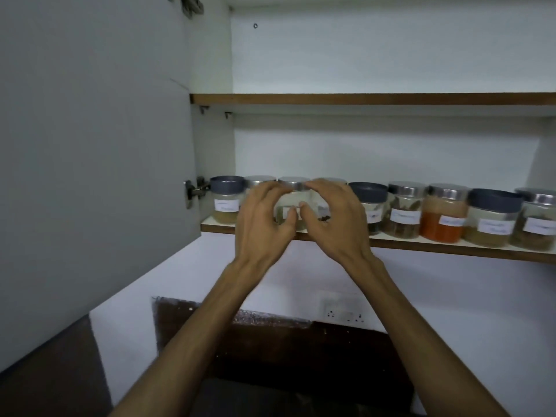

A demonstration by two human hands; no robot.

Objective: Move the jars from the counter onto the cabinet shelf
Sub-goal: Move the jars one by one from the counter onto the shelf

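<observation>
In the head view, both hands reach up to the lower brown-edged cabinet shelf (391, 245), where a row of clear labelled jars stands at the front edge. The left hand (264, 218) and right hand (334, 218), fingers curled, cup a clear silver-lidded jar (293, 203) third from the left. Whether they grip it cannot be told; probably they are nudging it into line with its neighbours.
</observation>
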